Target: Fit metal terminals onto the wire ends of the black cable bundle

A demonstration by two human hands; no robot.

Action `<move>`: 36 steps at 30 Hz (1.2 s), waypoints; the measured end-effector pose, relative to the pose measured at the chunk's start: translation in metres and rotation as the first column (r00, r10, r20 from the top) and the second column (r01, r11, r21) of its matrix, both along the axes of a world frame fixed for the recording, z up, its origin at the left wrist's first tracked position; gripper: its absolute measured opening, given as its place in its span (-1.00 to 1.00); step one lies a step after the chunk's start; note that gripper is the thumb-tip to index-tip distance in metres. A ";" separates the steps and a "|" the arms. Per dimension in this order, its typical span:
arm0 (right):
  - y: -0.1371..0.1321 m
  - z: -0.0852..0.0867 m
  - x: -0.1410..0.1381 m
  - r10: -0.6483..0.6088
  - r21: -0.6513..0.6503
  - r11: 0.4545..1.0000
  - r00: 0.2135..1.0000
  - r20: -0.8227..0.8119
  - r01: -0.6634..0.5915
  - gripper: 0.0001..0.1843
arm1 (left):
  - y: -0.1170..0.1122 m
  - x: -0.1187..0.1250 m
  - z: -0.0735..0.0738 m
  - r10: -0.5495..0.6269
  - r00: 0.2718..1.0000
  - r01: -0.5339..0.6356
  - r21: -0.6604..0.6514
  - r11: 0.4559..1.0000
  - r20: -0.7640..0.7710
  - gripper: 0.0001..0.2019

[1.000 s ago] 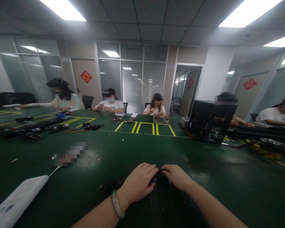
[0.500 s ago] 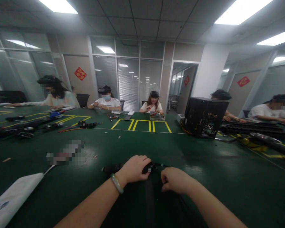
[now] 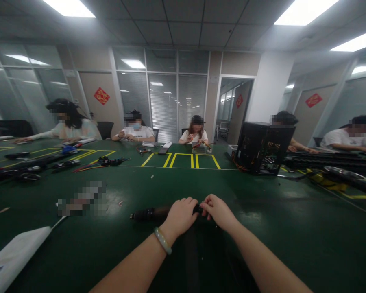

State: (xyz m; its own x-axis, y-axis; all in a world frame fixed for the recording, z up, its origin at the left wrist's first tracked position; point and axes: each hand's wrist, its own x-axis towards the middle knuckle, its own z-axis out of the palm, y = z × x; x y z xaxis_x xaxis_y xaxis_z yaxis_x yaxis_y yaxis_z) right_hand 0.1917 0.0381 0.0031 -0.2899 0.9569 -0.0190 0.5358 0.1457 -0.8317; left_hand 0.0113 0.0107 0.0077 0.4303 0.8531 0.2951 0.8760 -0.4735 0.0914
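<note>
A long dark electric screwdriver (image 3: 160, 213) lies across the green table in front of me, its narrow tip pointing left. My left hand (image 3: 183, 213) is closed over the tool's rear body from above, hiding part of it. At the tool's right end my right hand (image 3: 215, 212) has thumb and fingers pinched together. What they pinch is small and mostly covered by the fingertips, so I cannot make it out. The two hands almost touch. A pale bangle is on my left wrist.
At left lie a white power strip (image 3: 21, 254) with its cord and a blurred-out flat object (image 3: 82, 199). Black tools and wires (image 3: 106, 161) sit farther back. A black computer case (image 3: 264, 148) stands at back right. Several people sit round the table.
My right hand has moved up and left to the screwdriver's rear end, its fingers now pinching there. My left hand has slid slightly right along the body. The cable there is now hidden.
</note>
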 end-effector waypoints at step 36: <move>-0.025 0.013 0.022 -0.009 0.023 1.000 0.957 0.290 0.002 -0.87 | -0.010 -0.005 0.002 -0.190 0.981 0.191 -0.006 0.982 0.039 -0.88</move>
State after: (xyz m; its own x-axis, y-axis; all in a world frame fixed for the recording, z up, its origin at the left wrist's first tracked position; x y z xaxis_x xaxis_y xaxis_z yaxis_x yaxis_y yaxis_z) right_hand 0.2138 0.0127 0.0160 -0.2699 0.9596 -0.0802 0.7546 0.1590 -0.6366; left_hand 0.0061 0.0003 0.0098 0.5739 0.7595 0.3062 0.7656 -0.6303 0.1288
